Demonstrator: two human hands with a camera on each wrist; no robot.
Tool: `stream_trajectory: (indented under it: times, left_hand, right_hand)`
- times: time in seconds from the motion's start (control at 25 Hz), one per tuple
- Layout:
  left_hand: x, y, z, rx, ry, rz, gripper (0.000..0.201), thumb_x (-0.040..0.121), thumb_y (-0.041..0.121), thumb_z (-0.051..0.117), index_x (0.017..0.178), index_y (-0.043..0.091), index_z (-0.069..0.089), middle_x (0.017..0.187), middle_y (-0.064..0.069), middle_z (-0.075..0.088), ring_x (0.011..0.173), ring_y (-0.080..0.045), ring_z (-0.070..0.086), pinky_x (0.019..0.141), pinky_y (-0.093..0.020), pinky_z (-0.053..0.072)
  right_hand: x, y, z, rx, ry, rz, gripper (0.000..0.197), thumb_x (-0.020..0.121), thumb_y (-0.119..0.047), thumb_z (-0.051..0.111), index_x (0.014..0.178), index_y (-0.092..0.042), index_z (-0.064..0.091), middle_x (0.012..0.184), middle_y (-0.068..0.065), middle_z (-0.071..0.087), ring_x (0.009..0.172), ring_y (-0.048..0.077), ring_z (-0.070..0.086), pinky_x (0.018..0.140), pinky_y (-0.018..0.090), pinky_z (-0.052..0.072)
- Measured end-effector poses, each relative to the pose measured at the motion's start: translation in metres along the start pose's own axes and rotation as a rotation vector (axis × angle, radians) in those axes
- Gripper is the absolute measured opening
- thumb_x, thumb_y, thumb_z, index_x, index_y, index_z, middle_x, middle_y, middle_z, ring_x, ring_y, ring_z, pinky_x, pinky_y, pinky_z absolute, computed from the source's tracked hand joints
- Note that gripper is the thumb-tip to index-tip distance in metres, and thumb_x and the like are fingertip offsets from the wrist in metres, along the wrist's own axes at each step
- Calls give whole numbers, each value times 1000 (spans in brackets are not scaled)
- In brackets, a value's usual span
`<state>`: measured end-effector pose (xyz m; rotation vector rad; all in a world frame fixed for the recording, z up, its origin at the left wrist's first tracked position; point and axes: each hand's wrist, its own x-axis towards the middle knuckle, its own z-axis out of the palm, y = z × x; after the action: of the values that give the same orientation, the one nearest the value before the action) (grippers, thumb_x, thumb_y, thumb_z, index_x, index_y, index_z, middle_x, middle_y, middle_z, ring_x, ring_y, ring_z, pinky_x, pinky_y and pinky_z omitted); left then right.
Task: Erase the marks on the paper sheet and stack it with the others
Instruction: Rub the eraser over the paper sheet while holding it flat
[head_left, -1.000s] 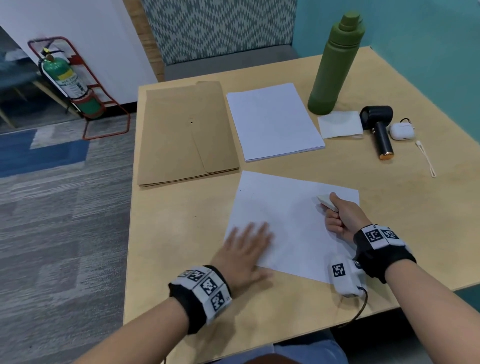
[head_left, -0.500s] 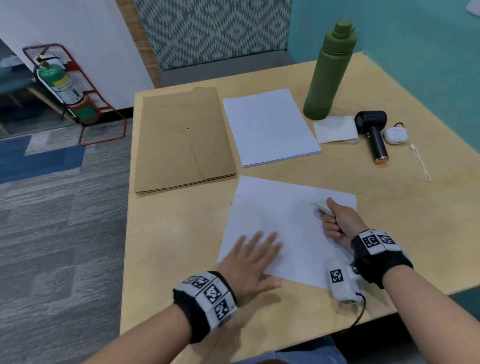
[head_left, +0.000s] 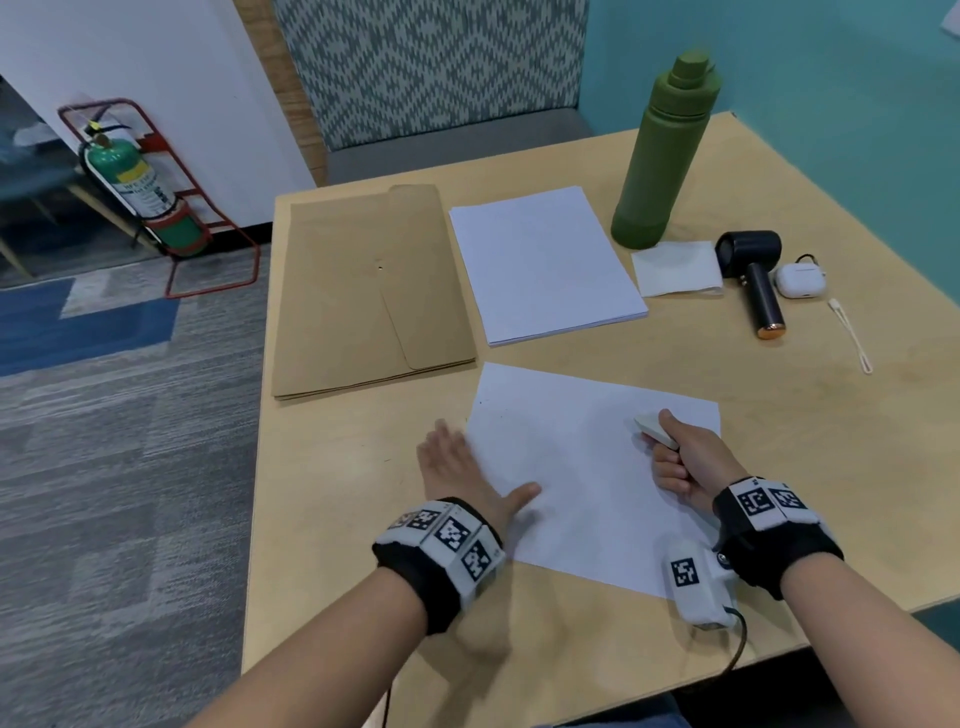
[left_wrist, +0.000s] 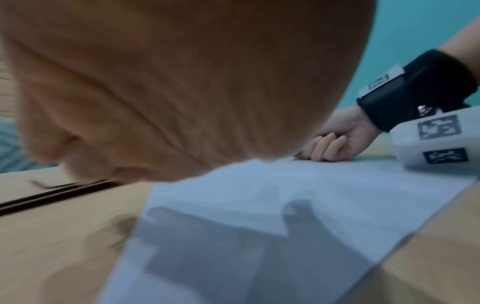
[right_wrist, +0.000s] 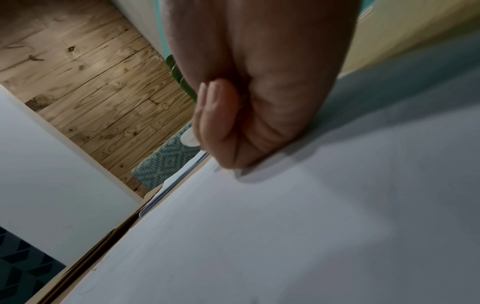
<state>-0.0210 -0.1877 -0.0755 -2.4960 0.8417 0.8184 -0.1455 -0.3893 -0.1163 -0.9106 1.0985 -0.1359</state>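
A single white paper sheet (head_left: 582, 467) lies askew on the wooden table (head_left: 363, 452) in front of me. My left hand (head_left: 457, 467) rests flat at the sheet's left edge, fingers straight on the wood, thumb (head_left: 519, 493) on the paper. My right hand (head_left: 685, 457) rests on the sheet's right part and grips a white eraser (head_left: 652, 425), whose tip pokes out past the thumb. A stack of white sheets (head_left: 545, 265) lies farther back. In the right wrist view the curled fingers (right_wrist: 221, 123) sit on the paper sheet (right_wrist: 311, 226). The left wrist view shows the paper sheet (left_wrist: 285, 216) and the right hand (left_wrist: 330, 144).
A brown envelope (head_left: 369, 291) lies left of the stack. A tall green bottle (head_left: 662, 156) stands at the back right, with a folded tissue (head_left: 675, 267), a small black fan (head_left: 753, 275), a white earbud case (head_left: 800, 280) and a thin white strap (head_left: 852, 332) nearby. The table's left edge drops to carpet.
My left hand slid left, from lying on the sheet's lower left part to its left edge, mostly on the wood. The right hand with the eraser has barely moved.
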Motion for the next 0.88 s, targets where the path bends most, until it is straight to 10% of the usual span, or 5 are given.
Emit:
stream_trajectory:
  times: [0.2, 0.48, 0.72, 0.88]
  left_hand:
    - [10, 67, -3, -173, 39, 652, 104, 59, 74, -17, 148, 20, -18, 152, 5, -30, 144, -17, -21, 115, -38, -13]
    - [33, 2, -13, -57, -45, -138, 100, 87, 72, 8, 143, -8, -16, 154, -22, -18, 144, -32, -17, 116, -42, -9]
    - [44, 48, -23, -239, 34, 539, 71, 98, 54, 19, 149, 19, -16, 155, 3, -26, 144, -20, -20, 117, -39, -10]
    - [45, 33, -35, -95, -75, 191, 74, 97, 54, 26, 151, 10, 1, 159, -10, -5, 147, -27, -2, 118, -43, 2]
  right_hand:
    - [-3, -2, -10, -46, 9, -2, 36, 97, -37, 38, 77, -8, 46, 37, -7, 27, 27, 5, 21, 30, 10, 15]
    - [-5, -3, -15, -15, 15, 19, 39, 96, -37, 39, 71, -9, 47, 38, -7, 27, 28, 6, 20, 32, 11, 14]
    - [-6, -5, -14, -23, -3, 33, 38, 96, -37, 39, 71, -9, 46, 39, -7, 27, 28, 6, 21, 31, 11, 14]
    - [-8, -6, -16, -3, -7, 38, 37, 96, -37, 39, 76, -8, 49, 39, -6, 27, 29, 6, 21, 30, 14, 14]
